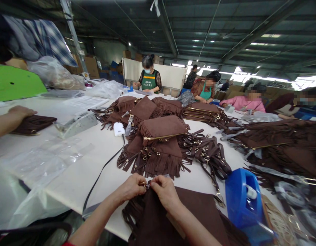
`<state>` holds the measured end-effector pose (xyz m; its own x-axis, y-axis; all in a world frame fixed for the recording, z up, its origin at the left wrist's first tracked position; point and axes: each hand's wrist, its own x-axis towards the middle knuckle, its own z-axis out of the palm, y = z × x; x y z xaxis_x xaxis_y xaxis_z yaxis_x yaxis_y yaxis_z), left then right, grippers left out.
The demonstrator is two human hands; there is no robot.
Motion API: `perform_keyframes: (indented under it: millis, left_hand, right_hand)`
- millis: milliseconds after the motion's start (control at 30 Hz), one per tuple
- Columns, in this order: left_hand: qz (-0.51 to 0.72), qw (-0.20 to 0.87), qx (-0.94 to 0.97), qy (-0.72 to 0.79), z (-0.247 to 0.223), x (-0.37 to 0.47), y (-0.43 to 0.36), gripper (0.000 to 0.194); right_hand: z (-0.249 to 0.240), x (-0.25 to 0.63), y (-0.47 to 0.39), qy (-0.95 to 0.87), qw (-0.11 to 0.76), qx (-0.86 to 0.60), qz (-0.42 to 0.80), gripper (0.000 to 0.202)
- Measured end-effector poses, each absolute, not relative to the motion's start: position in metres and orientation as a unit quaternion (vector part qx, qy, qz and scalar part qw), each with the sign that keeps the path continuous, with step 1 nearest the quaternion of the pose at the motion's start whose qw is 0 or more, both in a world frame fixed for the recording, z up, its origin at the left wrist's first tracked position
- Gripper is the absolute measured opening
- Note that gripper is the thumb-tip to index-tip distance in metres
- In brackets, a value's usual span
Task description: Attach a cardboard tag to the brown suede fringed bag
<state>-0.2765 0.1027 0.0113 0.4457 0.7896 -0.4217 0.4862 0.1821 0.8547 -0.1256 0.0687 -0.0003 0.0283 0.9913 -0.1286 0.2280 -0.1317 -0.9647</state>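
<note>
- I see the white table spread wide, a pile of fringed brown bags at its middle.
- A brown fringed bag lies at the near edge, under my hands.
- My left hand and right hand, each grip pressed together, pinch its small metal clasp.

Matt brown suede bag, shiny metal ring.

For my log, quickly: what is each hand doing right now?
Left hand: fingers pinched on the metal clasp of the brown fringed bag.
Right hand: fingers pinched on the same clasp.
</note>
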Motion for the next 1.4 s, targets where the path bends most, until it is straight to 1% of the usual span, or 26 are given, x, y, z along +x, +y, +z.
perform_keyframes:
  millis: [167,267,367,467,633,833,1033,1200,1400]
  left_hand:
    - [0.133,0.578,0.626,0.506,0.013,-0.277,0.101,0.018]
    - [0.126,0.578,0.632,0.501,0.012,-0.278,0.102,0.014]
    - [0.118,0.574,0.639,0.498,0.011,-0.28,0.102,0.012]
    - [0.113,0.571,0.645,0.495,0.012,-0.281,0.102,0.013]
    - [0.115,0.557,0.651,0.503,0.012,-0.281,0.102,0.013]
    - [0.133,0.518,0.648,0.542,0.009,-0.275,0.099,0.012]
    - [0.156,0.508,0.639,0.556,0.006,-0.273,0.094,0.014]
    - [0.182,0.528,0.613,0.559,0.011,-0.272,0.088,0.018]
    - [0.182,0.585,0.576,0.541,0.028,-0.275,0.079,0.019]
  right_hand:
    - [0.0,-0.129,0.066,-0.565,0.377,-0.615,0.401,0.011]
    - [-0.001,-0.133,0.065,-0.575,0.367,-0.629,0.372,0.011]
    - [-0.002,-0.136,0.063,-0.594,0.345,-0.635,0.353,0.012]
    - [-0.002,-0.139,0.061,-0.621,0.319,-0.634,0.332,0.012]
    - [-0.002,-0.143,0.062,-0.623,0.303,-0.654,0.304,0.013]
    - [0.001,-0.141,0.063,-0.624,0.283,-0.646,0.335,0.012]
    - [0.006,-0.133,0.062,-0.669,0.27,-0.595,0.354,0.019]
    - [0.008,-0.133,0.061,-0.651,0.295,-0.606,0.348,0.018]
    - [0.014,-0.133,0.064,-0.562,0.309,-0.619,0.453,0.014]
